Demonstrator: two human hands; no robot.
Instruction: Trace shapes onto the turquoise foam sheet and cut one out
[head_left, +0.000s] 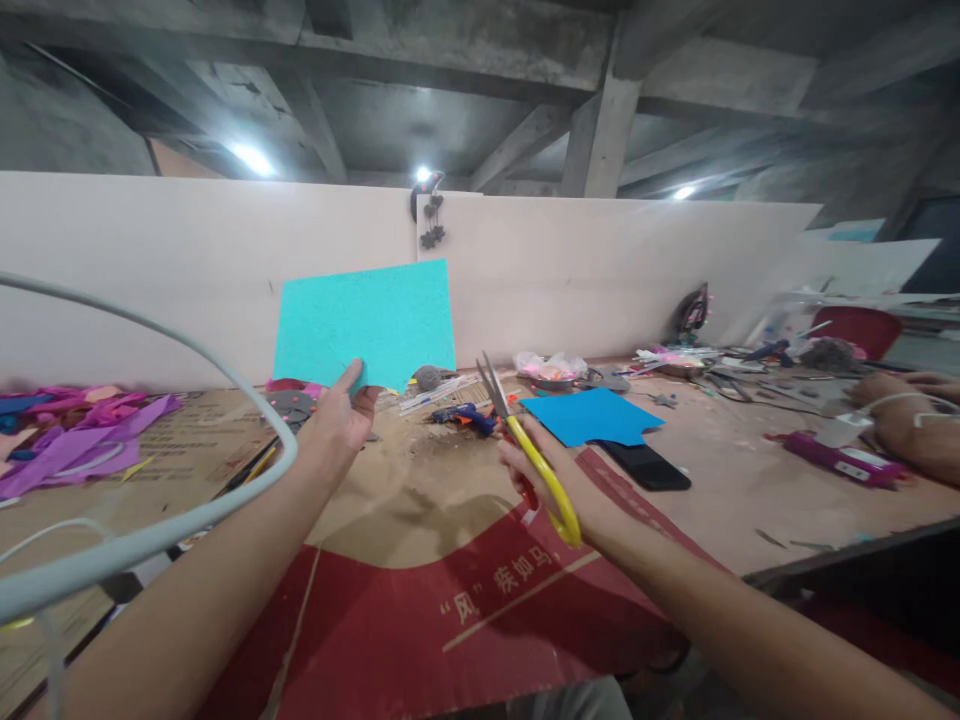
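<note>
A turquoise sheet [365, 325], probably felt or foam, is raised above the table, its lower edge cut in curves. My left hand [346, 415] pinches that lower edge, thumb on the near face. In my right hand [534, 455] is a pair of scissors [551, 475] with yellow and red handles, the blades pointing up and slightly parted, apart from the sheet. Just beyond the right hand a blue sheet [592, 414] lies on the table, partly over a black phone [646, 466].
Purple and pink scraps [90, 440] lie at left. A pale cable [247, 400] arcs across the left foreground. A blue glue gun [466, 418] and clutter sit mid-table. At right, another person's hands [911, 420] are near a magenta device [840, 460]. A white partition [600, 275] stands behind.
</note>
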